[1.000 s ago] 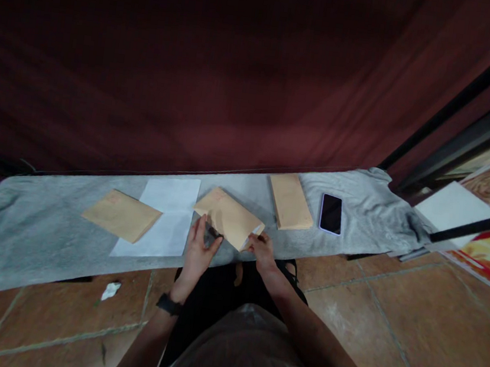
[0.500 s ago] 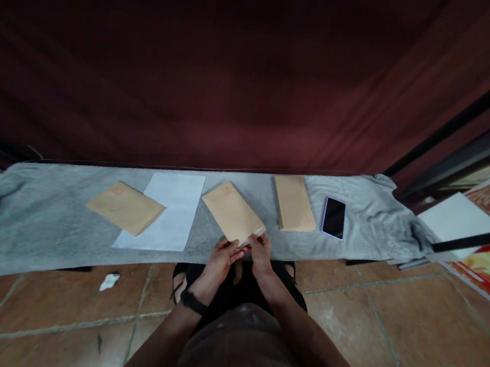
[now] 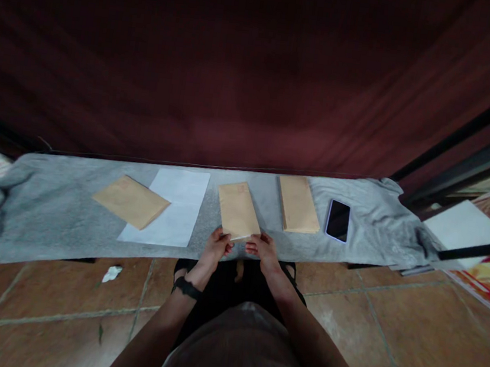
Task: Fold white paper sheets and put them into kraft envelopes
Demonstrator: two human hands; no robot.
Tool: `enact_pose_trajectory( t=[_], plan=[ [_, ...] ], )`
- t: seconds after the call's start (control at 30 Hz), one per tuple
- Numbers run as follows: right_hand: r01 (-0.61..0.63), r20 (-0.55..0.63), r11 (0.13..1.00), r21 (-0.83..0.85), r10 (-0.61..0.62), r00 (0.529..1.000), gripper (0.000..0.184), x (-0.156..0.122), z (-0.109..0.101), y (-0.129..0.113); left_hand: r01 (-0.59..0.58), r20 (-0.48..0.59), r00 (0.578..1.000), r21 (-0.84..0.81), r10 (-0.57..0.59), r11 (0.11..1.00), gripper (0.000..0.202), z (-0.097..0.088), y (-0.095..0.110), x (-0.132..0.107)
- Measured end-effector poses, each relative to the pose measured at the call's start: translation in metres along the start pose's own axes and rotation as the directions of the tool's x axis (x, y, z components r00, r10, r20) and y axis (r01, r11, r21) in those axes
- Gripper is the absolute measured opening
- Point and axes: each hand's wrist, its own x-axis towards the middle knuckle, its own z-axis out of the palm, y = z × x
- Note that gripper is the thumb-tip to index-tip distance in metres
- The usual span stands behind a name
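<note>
A brown paper envelope (image 3: 238,208) points away from me over the grey cloth, its near end between my hands. My left hand (image 3: 216,245) pinches the near left corner, and my right hand (image 3: 261,248) grips the near right corner. A thin white edge (image 3: 242,238) shows along that near end; whether it is a flap or paper inside, I cannot tell. To the right lies a stack of brown envelopes (image 3: 299,205). Another brown envelope (image 3: 131,200) rests on the left, partly over white paper sheets (image 3: 179,211).
A phone (image 3: 337,220) lies right of the stack on the cloth-covered bench (image 3: 61,226). Behind the bench hangs a dark red curtain-like surface (image 3: 247,88). A scrap of white tissue (image 3: 112,274) is on the tiled floor (image 3: 57,291). Black bars (image 3: 482,251) and printed sheets stand at the right.
The held envelope has turned from a slant to nearly straight away from me. My hands have moved apart to its two near corners.
</note>
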Motion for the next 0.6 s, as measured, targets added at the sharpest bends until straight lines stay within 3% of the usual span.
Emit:
enact_pose_trajectory(
  t=[0.23,0.37,0.43,0.5,0.6],
  plan=[
    [0.073,-0.079,0.972,-0.224,-0.092,0.993,0.02,0.002,-0.01,-0.001,-0.022,-0.096,0.995,0.146,0.036,0.989,0.021,-0.004,0.004,0.017],
    [0.232,-0.088,0.883,-0.408,-0.291,0.953,0.012,-0.001,-0.021,-0.006,-0.041,-0.125,0.99,0.213,0.069,0.976,0.027,-0.009,0.004,0.019],
    [0.334,-0.03,0.8,-0.498,-0.401,0.916,0.013,-0.003,-0.021,-0.009,-0.047,-0.119,0.99,0.248,0.079,0.968,0.029,-0.012,0.005,0.019],
    [0.459,0.116,0.671,-0.582,-0.491,0.864,0.021,-0.005,-0.019,-0.012,-0.049,-0.106,0.991,0.281,0.082,0.958,0.029,-0.014,0.005,0.019],
    [0.656,0.416,0.381,-0.652,-0.543,0.729,0.034,-0.003,-0.013,-0.015,-0.044,-0.093,0.993,0.33,0.079,0.943,0.026,-0.017,0.006,0.02]
  ],
)
